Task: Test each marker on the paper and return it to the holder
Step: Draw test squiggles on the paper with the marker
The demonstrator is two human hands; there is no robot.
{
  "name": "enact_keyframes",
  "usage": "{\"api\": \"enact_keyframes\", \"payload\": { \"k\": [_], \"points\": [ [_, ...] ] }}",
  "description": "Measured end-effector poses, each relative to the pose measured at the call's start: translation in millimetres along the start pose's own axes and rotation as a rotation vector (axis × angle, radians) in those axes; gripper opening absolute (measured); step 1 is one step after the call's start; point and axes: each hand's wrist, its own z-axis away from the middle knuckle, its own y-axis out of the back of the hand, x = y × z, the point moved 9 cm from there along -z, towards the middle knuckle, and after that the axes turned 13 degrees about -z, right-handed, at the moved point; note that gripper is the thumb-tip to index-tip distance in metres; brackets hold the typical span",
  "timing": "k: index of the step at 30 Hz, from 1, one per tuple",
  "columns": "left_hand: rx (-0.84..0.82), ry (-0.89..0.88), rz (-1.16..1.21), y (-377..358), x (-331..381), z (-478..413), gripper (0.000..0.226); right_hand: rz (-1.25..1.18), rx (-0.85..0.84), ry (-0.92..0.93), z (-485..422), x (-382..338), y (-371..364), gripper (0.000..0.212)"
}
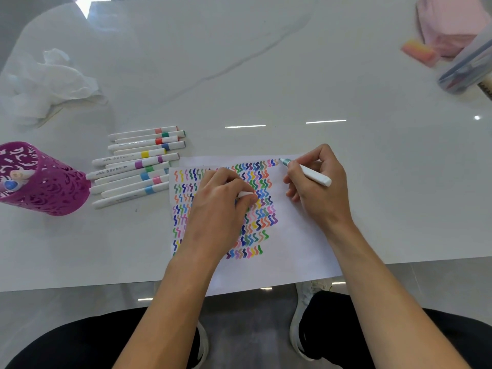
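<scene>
A white sheet of paper covered in rows of coloured squiggles lies at the table's near edge. My right hand grips an uncapped white marker with its teal tip touching the paper's top edge, just right of the last squiggle. My left hand rests on the paper and holds a white marker cap in curled fingers. Several capped white markers lie in a row left of the paper. The purple cut-out holder stands at far left with two markers in it.
Crumpled white tissue lies at the back left. A clear pencil case, a pink eraser block and pink cloth sit at the back right. The paper overhangs the table's front edge above my knees.
</scene>
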Motion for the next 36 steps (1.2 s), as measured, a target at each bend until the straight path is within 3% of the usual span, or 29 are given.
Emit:
{"api": "enact_keyframes", "payload": {
  "k": [28, 36],
  "points": [
    [0.007, 0.064, -0.013, -4, -6, -1, 0.019, 0.016, 0.013, -0.049, 0, 4, 3, 0.016],
    [0.013, 0.093, 0.036, -2, -9, -1, 0.017, -0.124, 0.073, -0.002, 5, -4, 11, 0.019]
  ]
}}
